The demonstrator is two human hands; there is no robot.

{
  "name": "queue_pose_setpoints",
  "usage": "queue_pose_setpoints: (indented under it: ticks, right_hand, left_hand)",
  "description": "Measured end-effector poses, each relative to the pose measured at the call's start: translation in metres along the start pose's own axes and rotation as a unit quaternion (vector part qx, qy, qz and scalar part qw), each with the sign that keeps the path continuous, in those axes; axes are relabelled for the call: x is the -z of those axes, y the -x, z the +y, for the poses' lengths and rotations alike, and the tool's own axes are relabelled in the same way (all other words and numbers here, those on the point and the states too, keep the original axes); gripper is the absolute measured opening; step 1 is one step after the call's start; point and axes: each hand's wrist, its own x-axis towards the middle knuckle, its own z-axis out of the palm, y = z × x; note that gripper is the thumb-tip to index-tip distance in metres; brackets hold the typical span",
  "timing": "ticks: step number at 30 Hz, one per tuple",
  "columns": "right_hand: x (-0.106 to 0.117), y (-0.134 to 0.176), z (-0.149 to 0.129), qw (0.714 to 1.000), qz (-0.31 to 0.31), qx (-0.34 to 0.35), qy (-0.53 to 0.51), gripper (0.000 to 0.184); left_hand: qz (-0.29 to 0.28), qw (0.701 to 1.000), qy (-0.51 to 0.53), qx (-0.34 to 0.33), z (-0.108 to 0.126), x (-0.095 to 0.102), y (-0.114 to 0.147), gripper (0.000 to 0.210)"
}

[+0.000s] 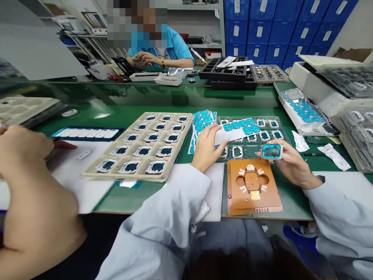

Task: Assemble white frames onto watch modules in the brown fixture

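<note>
My right hand (293, 163) grips a small rounded-square watch case (271, 151) with blue film across its opening, held above the clear tray's near right corner. My left hand (208, 147) has its thumb and fingers apart at the left end of a white sheet of blue stickers (237, 130). That sheet lies over a clear plastic tray (244, 152) of similar frames. More blue sticker sheets (201, 120) are partly hidden behind the left hand. Below the hands, an orange-brown fixture plate (233, 206) has a rounded-square recess and white tabs around it.
A beige tray (167, 175) of white-and-dark frames stands to the left. A co-worker's arm (35, 194) reaches in at far left; another person (177, 46) sits opposite. Black trays (227, 74), a box with blue stickers (305, 112) and stacked clear trays (355, 136) stand behind and right.
</note>
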Motion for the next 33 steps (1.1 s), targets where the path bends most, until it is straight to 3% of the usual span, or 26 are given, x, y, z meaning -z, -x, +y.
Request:
queue_pose_setpoints:
  ticks: [1, 3, 6, 13, 19, 23, 25, 29, 33]
  right_hand:
    - [0.005, -0.005, 0.005, 0.995, 0.036, 0.025, 0.085, 0.048]
    - [0.017, -0.016, 0.015, 0.951, 0.081, 0.077, 0.289, 0.045]
    - [0.031, -0.033, 0.026, 0.875, 0.056, 0.122, 0.465, 0.046]
    - [0.034, -0.038, 0.039, 0.858, -0.055, 0.155, 0.487, 0.038]
    - [0.037, -0.037, 0.033, 0.843, 0.001, 0.207, 0.497, 0.026]
    - [0.031, -0.033, 0.027, 0.825, 0.034, 0.231, 0.514, 0.022]
    - [0.025, -0.03, 0.025, 0.8, 0.045, 0.248, 0.545, 0.022]
    - [0.013, -0.025, 0.021, 0.721, 0.057, 0.286, 0.629, 0.031]
    - [0.006, -0.024, 0.018, 0.652, 0.067, 0.338, 0.675, 0.039]
  left_hand:
    - [-0.021, 0.999, -0.004, 0.029, -0.002, -0.002, -0.001, 0.051]
    - [-0.06, 0.995, -0.016, 0.077, -0.004, -0.005, -0.002, 0.06]
    - [-0.086, 0.991, -0.025, 0.101, -0.004, -0.007, -0.004, 0.061]
    - [-0.085, 0.99, -0.024, 0.109, -0.005, -0.008, -0.003, 0.042]
    - [-0.068, 0.992, -0.009, 0.104, -0.002, -0.003, -0.003, 0.038]
    - [-0.021, 0.999, -0.001, 0.026, 0.009, 0.004, 0.001, 0.03]
    - [0.013, 0.999, -0.015, -0.025, 0.015, 0.006, 0.004, 0.026]
    - [0.077, 0.989, -0.056, -0.117, 0.024, 0.007, 0.008, 0.02]
    - [0.11, 0.975, -0.074, -0.176, 0.029, 0.005, 0.01, 0.019]
